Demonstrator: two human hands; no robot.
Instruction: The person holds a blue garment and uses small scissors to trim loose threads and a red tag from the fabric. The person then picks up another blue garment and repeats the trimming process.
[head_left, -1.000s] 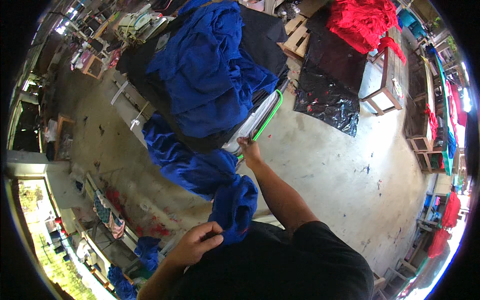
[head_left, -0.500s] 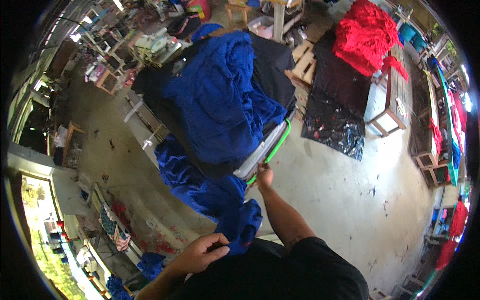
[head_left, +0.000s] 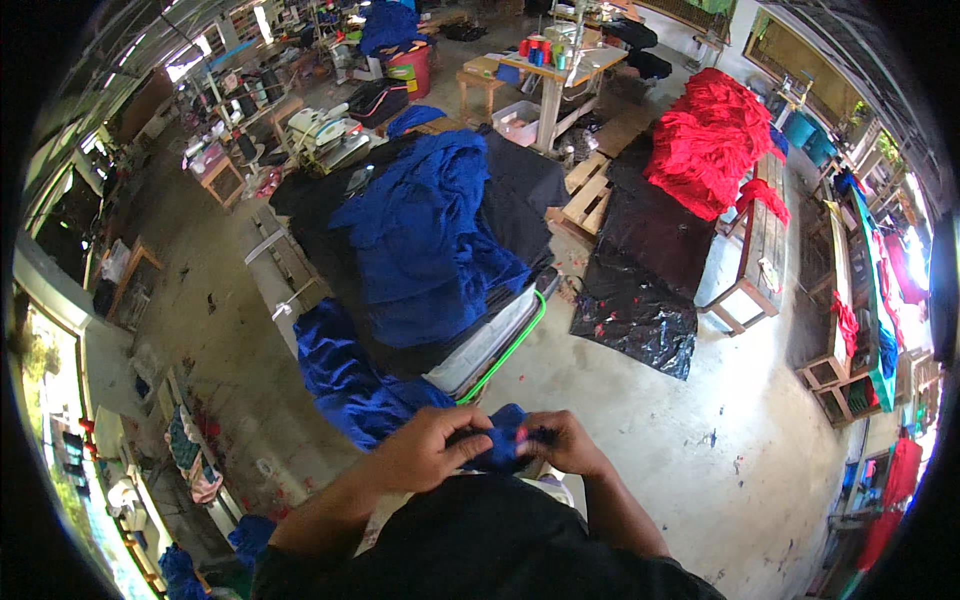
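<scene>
Both hands, left hand and right hand, pinch the same blue cloth; big blue fabric pile sits just beyond them.

Daylit workshop: stained concrete floor, wooden benches, seemingly sewing tables behind.
</scene>
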